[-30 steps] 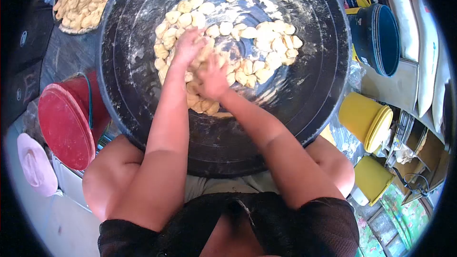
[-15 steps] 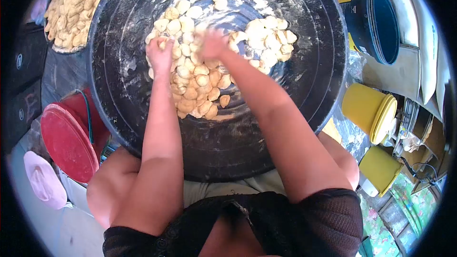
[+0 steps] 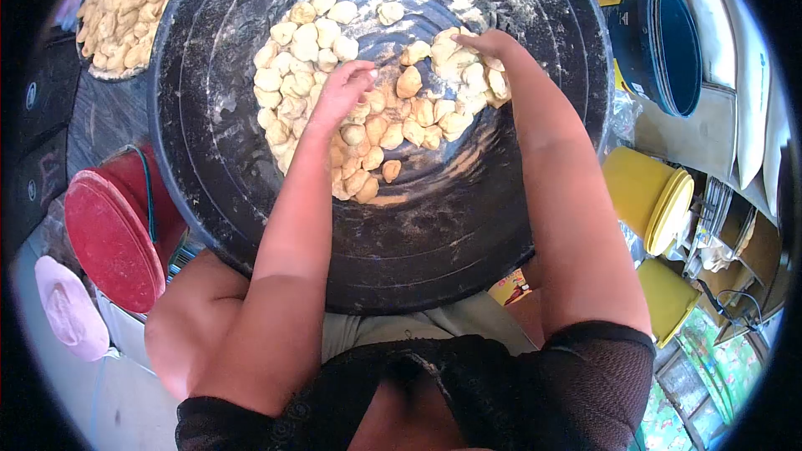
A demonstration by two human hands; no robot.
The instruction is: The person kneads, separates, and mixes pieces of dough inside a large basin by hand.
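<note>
A wide black round tub holds many floured, pale dough balls, some more tan than others. My left hand hovers over the middle of the larger left pile, fingers loosely bent and apart, with nothing visible in them. On the right, my right hand rests at the top of a smaller dough cluster, thumb stretched out to the left; its other fingers are partly hidden. Between the two piles lie several loose dough balls. Flour streaks the tub's floor.
A tray heaped with dough pieces stands at upper left. Left of the tub are a red lidded bucket and a pink hat. A dark blue bucket and a yellow bucket stand to the right.
My right hand has swept right from the left pile to the right cluster. My left hand has shifted right across its pile. Some dough balls now lie between the piles.
</note>
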